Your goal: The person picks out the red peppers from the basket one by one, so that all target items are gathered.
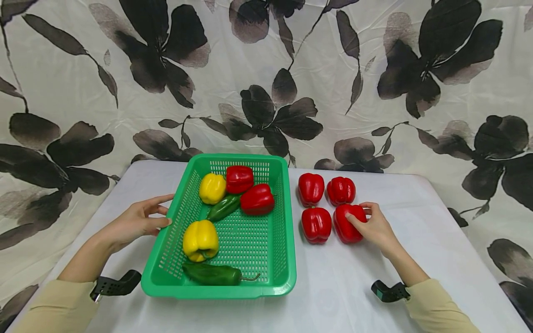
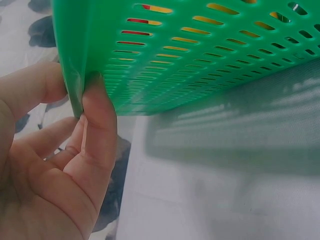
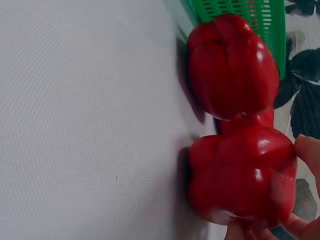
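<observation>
We see the right hand with its grip clamped on a held red bell pepper. This pepper lies between the thumb and the fingers, to the left of the palm, and it is the near right one in a group of four at the right of the basket. The three other red bell peppers are close to it, toward the left and the far side. Whether the held one touches the white table, we cannot tell surely. At left, the left hand has its grip clamped on the left rim of a green basket. Inside it we count two yellow bell peppers, two red bell peppers and two long green peppers.
</observation>
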`<state>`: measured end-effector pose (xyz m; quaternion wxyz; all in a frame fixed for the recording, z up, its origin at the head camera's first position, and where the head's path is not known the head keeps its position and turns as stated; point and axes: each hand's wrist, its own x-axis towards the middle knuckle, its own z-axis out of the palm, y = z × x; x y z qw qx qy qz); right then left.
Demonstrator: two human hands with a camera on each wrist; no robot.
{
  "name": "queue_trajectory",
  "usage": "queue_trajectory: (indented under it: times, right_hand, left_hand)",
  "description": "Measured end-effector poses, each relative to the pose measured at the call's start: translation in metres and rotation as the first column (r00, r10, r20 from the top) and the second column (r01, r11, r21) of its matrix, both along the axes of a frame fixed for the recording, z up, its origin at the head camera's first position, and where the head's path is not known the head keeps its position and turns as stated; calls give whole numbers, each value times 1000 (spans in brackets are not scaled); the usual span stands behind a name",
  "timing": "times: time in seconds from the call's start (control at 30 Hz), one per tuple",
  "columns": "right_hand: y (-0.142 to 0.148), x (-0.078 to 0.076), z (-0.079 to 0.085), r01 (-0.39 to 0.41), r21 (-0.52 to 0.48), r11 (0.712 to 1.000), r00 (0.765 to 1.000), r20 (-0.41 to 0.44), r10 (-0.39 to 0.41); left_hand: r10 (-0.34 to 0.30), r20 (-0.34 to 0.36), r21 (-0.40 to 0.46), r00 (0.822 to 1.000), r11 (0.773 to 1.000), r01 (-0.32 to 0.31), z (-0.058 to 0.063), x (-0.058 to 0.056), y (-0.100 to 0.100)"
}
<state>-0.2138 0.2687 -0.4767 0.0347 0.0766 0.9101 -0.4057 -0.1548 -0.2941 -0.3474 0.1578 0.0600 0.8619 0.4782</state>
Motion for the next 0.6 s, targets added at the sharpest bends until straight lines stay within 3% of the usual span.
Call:
queue_trajectory:
  times: [0.3,0.6]
  right_hand:
    - [0,0,-1,-8,6,1000,1000,-5,8]
    - [10,-9,-10,-32,37,999,997,-64,34]
  left_hand:
    - [6,1,4,1000,1000,-6,0,0,0]
    - [4,-4,-1,1000,1000,-4,-1,0,0]
